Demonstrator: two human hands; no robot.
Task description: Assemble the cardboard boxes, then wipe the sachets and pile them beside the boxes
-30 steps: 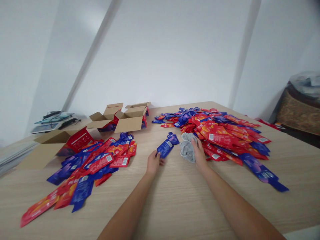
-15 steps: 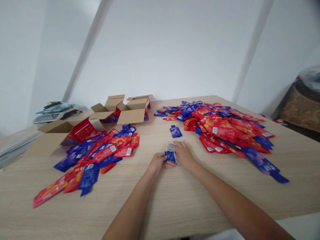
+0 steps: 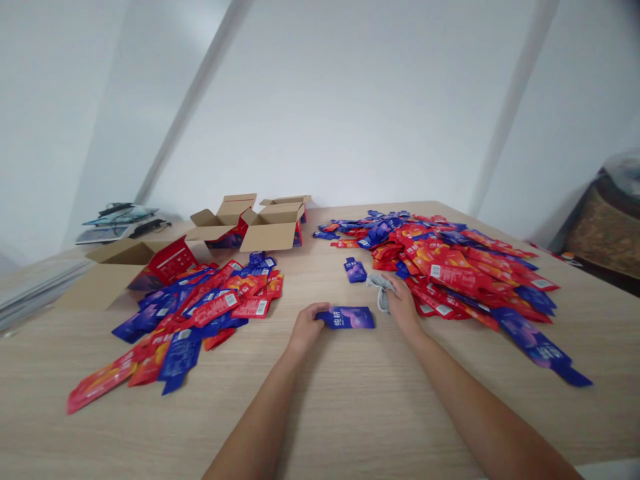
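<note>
Between the fingers of my left hand (image 3: 307,328) is the left end of a blue sachet (image 3: 353,318), lying sideways with its printed face up. My right hand (image 3: 401,308) grips a crumpled grey cloth (image 3: 381,289) just to the right of that sachet, apart from it. Beyond the two hands a smaller-looking blue sachet (image 3: 355,271) lies alone on the table. A large heap of red and blue sachets (image 3: 450,257) spreads to the right of my right hand. Another pile of red and blue sachets (image 3: 200,303) lies to the left.
Open cardboard boxes stand at the back left: a near box (image 3: 170,261), a middle box (image 3: 273,230) and others behind. Farther left are stacked papers and pouches (image 3: 113,223) with a dark cable. A patterned brown chair (image 3: 607,223) stands past the table's right edge.
My right hand has moved right with the cloth, off the blue sachet. The sachet, earlier mostly covered by both hands, now shows flat in my left hand. The view has shifted slightly.
</note>
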